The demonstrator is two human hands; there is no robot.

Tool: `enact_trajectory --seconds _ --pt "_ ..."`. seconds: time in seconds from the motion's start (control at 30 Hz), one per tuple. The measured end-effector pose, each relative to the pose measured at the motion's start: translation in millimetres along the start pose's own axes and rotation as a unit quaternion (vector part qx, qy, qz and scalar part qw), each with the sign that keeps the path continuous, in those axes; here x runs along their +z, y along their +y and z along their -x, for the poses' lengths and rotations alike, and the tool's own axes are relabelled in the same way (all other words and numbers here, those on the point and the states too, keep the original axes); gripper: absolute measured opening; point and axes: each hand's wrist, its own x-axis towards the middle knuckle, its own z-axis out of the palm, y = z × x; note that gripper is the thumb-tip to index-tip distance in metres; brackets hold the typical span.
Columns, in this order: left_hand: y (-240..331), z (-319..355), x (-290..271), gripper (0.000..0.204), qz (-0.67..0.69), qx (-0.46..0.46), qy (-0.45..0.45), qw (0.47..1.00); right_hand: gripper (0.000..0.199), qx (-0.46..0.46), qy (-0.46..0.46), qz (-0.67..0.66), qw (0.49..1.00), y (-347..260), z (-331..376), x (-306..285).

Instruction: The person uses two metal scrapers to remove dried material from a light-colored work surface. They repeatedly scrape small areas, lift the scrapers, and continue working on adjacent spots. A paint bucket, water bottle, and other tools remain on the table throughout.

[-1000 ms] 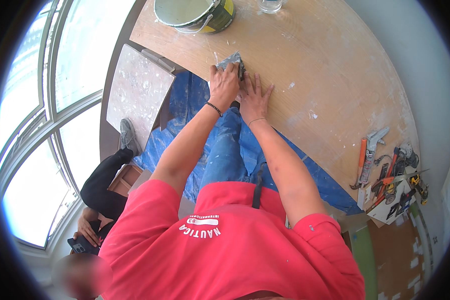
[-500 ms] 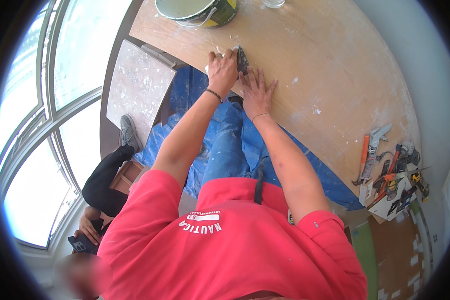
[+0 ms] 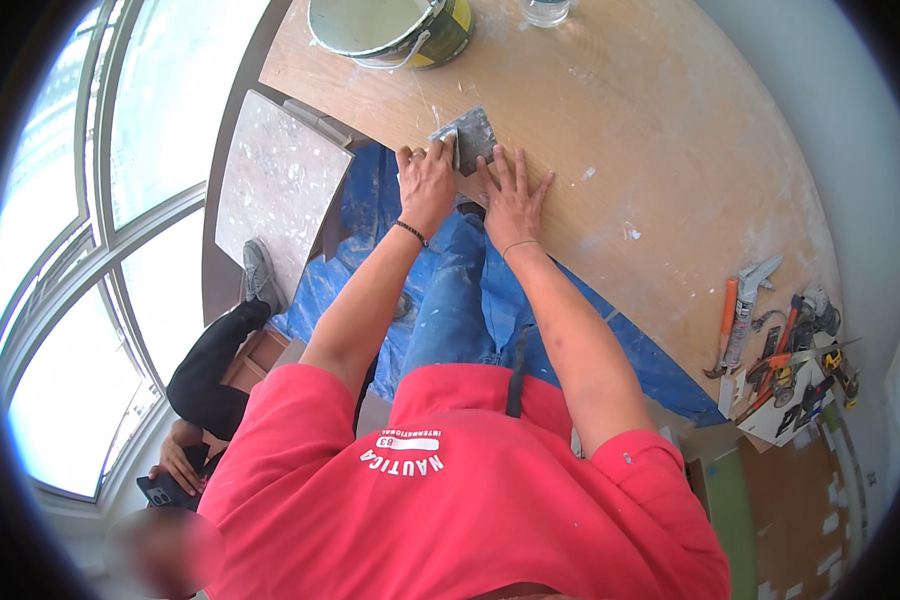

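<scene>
On the light wooden tabletop [image 3: 660, 165], near its front edge, lies a grey, whitish-smeared flat piece [image 3: 476, 138] with straight edges. My left hand [image 3: 427, 187] is at the left side of this piece, its fingers curled onto a small pale-edged thing whose kind I cannot make out. My right hand [image 3: 513, 203] rests with fingers spread on the wood, the index fingertip close against the lower right corner of the grey piece. Whitish crumbs or smears lie just beyond my left fingers.
A dark bucket [image 3: 445, 40] with pale contents stands at the far side, beside a clear container [image 3: 545, 10]. At right lie a hammer [image 3: 728, 325], a tube [image 3: 739, 325] and several tools. A speckled board [image 3: 278, 185] stands left; a seated person [image 3: 210, 385] holds a phone. Blue sheeting [image 3: 365, 200] covers the floor.
My left hand has drawn back toward me and slightly left. The grey piece now shows its broad face, where before it looked narrow. My right hand has hardly moved.
</scene>
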Motion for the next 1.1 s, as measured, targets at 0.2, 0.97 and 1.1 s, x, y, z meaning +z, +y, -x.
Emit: enact_trajectory --seconds 0.2,0.97,1.1 --pt "-28 -65 -11 0.042 0.106 0.065 0.048 0.991 0.058 0.018 0.025 0.023 0.999 -2 7 6" --pt "-236 130 -50 0.045 0.04 -0.028 -0.098 0.994 0.04 -0.099 0.238 -0.114 0.959 -1 20 10" --pt "-190 117 -37 0.042 0.155 -0.088 -0.046 0.983 0.029 0.043 0.338 -0.265 0.902 -18 -4 -24"
